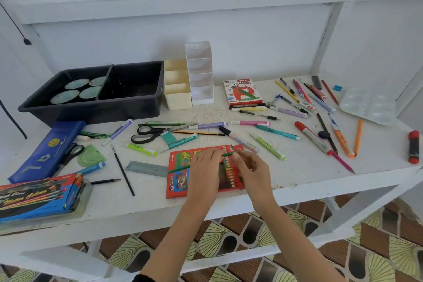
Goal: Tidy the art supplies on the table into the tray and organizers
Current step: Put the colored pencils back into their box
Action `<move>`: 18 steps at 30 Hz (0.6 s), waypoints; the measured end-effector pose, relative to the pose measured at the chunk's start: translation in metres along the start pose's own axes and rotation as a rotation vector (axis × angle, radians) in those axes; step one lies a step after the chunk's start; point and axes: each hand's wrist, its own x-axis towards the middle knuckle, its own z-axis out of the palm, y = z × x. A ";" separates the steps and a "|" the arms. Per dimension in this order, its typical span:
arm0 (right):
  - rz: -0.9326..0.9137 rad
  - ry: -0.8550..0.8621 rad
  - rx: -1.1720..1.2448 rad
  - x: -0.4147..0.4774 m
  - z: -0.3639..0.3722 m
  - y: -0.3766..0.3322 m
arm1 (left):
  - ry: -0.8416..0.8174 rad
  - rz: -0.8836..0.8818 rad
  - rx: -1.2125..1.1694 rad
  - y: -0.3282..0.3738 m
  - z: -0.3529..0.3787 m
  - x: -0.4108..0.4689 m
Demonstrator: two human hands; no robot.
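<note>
Two bare arms reach in from the bottom. The left hand (203,171) lies with fingers stretched out over a red box of colour pencils (179,177), near the front edge of the white desk (297,176). The right hand (251,170) has a pinching grip on one end of a green pencil (178,168), which runs under the left hand. Pens, markers, a grey ruler (146,168) and black scissors (148,134) lie all around the box. A blue pack (34,199) on the left says "Water Colour". A small box (242,92) says "OIL PASTELS". The black tray (91,109), cream organizer (177,96) and white organizer (199,71) stand at the back.
</note>
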 end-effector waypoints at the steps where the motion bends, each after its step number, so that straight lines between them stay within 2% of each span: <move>1: 0.034 0.010 0.088 0.001 0.000 -0.003 | 0.019 0.037 -0.016 0.009 -0.001 0.003; 3: 0.096 0.065 0.219 0.005 -0.003 -0.007 | 0.074 0.111 -0.050 0.019 0.003 0.007; 5: 0.119 0.120 0.313 0.011 -0.013 -0.012 | 0.076 0.109 -0.093 0.026 0.003 0.007; 9: 0.078 0.291 0.411 0.027 -0.054 -0.017 | 0.117 -0.097 -0.128 0.014 0.002 0.000; 14: 0.031 0.494 0.338 0.038 -0.087 -0.012 | -0.157 -0.323 -0.036 -0.013 0.015 -0.012; 18: 0.056 0.465 0.327 0.036 -0.083 -0.002 | -0.187 -0.347 -0.053 -0.014 0.022 -0.017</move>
